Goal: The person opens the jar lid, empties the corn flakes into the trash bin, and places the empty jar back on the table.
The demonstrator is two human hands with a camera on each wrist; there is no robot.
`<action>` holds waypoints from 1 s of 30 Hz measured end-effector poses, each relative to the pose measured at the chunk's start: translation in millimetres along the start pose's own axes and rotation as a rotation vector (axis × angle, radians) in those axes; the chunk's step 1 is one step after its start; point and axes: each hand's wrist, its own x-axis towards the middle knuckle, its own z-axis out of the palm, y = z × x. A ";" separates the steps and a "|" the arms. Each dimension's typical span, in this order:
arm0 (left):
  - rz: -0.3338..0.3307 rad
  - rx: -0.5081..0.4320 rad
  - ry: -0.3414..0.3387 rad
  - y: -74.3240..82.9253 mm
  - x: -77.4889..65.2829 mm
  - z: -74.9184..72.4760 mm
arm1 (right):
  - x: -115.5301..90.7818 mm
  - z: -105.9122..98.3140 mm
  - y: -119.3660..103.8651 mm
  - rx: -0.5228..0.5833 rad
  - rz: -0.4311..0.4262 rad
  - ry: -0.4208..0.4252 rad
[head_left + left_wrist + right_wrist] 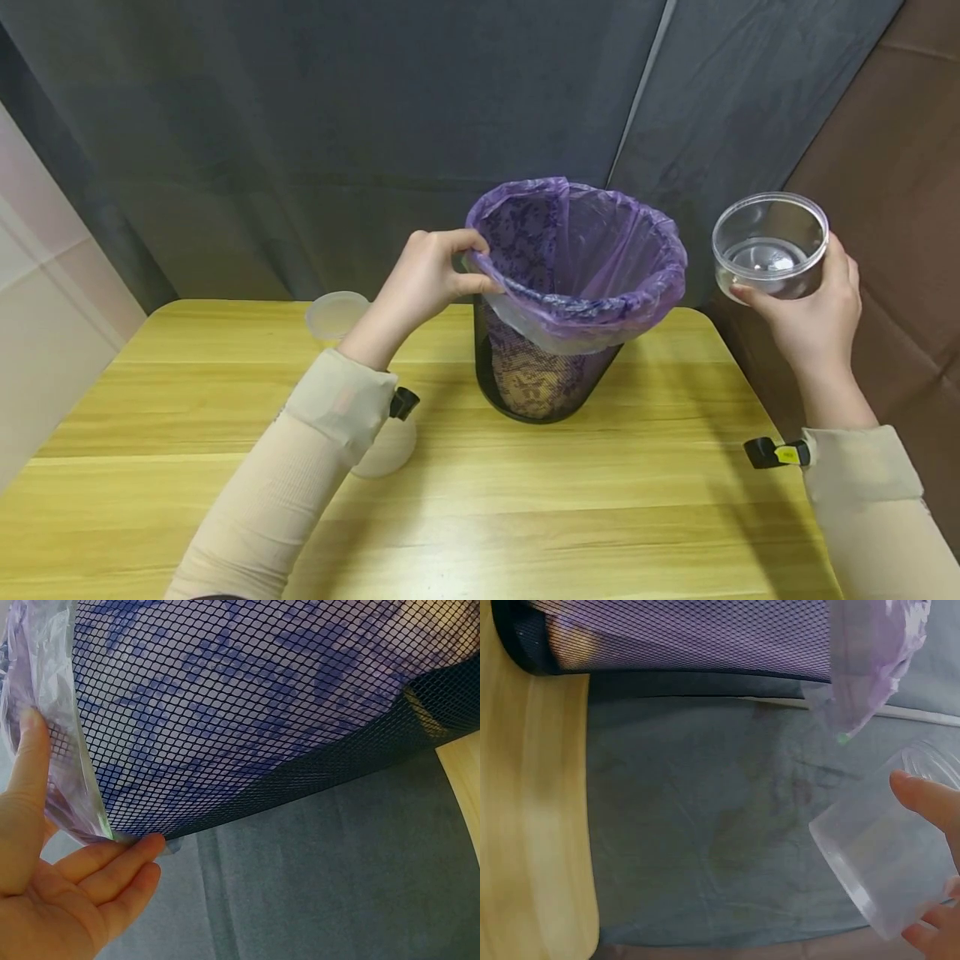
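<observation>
A black mesh trash bin (540,383) stands at the table's far side, lined with a purple plastic bag (600,312) folded over its rim. My left hand (431,271) pinches the left side of that rim, thumb on one side and fingers on the other; the mesh wall (225,712) fills much of the left wrist view. Held off to the right of the bin, a clear round plastic container (771,242) is in my right hand (817,321), thumb and fingers around its side. Its open top faces up, and no contents show inside.
A translucent round lid (335,313) lies near the table's back edge. Another round translucent piece (390,450) is partly hidden under my left forearm. Grey curtain (337,150) hangs behind the wooden table (562,517), with brown cloth (900,192) on the right.
</observation>
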 end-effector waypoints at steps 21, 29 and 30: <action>0.002 -0.002 0.004 0.3 0.0 0.2 | -29.0 15.0 27.8 -0.007 0.154 -0.118; 0.009 0.001 0.011 0.1 -0.5 0.0 | -42.8 23.4 36.7 0.003 0.254 -0.175; 0.009 0.000 0.011 0.1 -0.5 0.0 | -44.7 24.4 38.0 0.000 0.261 -0.181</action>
